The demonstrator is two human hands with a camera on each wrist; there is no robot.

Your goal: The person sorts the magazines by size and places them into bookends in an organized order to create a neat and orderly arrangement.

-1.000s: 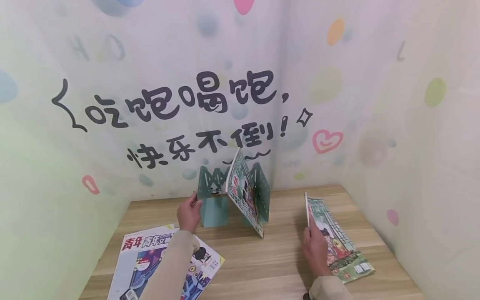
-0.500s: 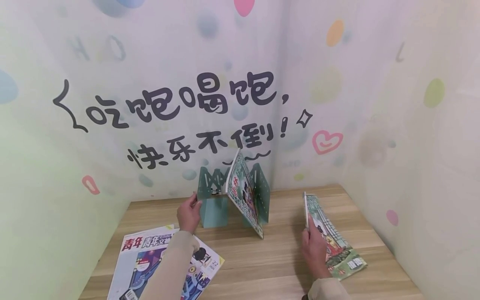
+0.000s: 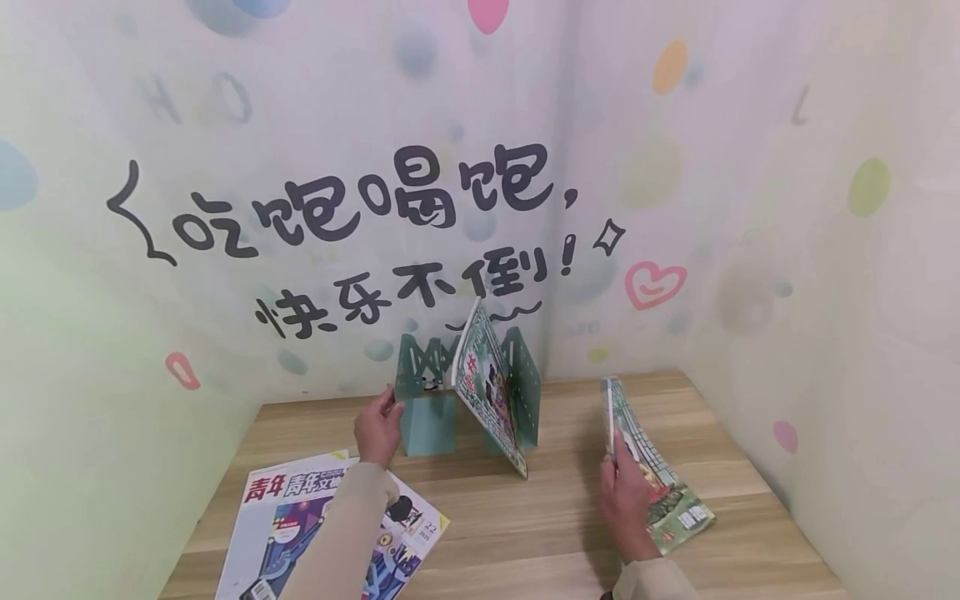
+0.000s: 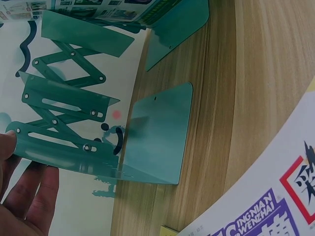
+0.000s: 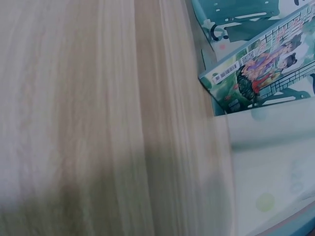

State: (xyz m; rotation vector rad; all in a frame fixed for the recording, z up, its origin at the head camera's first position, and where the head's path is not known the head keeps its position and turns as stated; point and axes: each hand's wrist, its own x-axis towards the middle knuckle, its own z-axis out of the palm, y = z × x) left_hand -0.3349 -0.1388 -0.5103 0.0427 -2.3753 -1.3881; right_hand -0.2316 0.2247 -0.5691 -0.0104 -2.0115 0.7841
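My left hand (image 3: pixel 378 427) pinches the left end panel of a green metal folding bookend (image 3: pixel 408 368), thumb on one face and fingers on the other in the left wrist view. The bookend's scissor links (image 4: pixel 54 120) are spread, and its flat base plate (image 4: pixel 157 132) lies on the table. One green-covered magazine (image 3: pixel 489 392) stands slanted in it, near the right end panel (image 3: pixel 528 387). Off to the right, my right hand (image 3: pixel 626 504) grips a second green illustrated magazine (image 3: pixel 678 510) by its spine side, cover tilted outward. The right wrist view does not show that hand.
Several magazines (image 3: pixel 255 533) lie overlapping at the front left, partly under my left forearm. The wooden table (image 3: pixel 525 542) meets a printed fabric wall (image 3: pixel 337 100) behind the bookend and at both sides.
My right hand has turned the magazine more upright and shifted it slightly left, so less of its cover shows. The left hand, bookend and standing magazine have stayed in place.
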